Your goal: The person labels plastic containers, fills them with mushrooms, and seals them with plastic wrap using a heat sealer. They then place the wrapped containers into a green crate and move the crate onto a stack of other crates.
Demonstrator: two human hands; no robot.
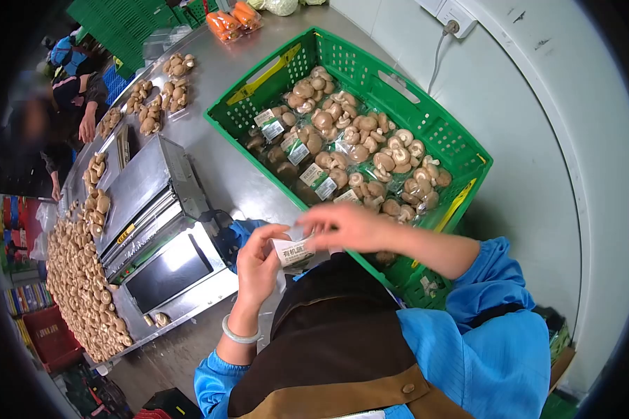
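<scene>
My left hand (258,264) is closed on a white and green printed label (292,254), pinched between thumb and fingers in front of my dark apron. Right beside it, my right hand (342,227) reaches in from the right, slightly blurred, its bent fingers apart at the label's upper edge. Whether they touch the label is unclear. Just beyond my hands stands a green crate (461,157) with many clear-wrapped packs of brown mushrooms (363,133). Several packs at its left side bear similar labels. My right forearm passes over the crate's near edge.
A metal machine (154,188) stands left on the steel table (234,150). Loose mushrooms (84,286) are heaped beyond it, with mushroom groups (175,94) farther back. Bagged carrots (234,21) lie at the back. A person's hand (88,122) shows across the table. A wall socket (456,22) is upper right.
</scene>
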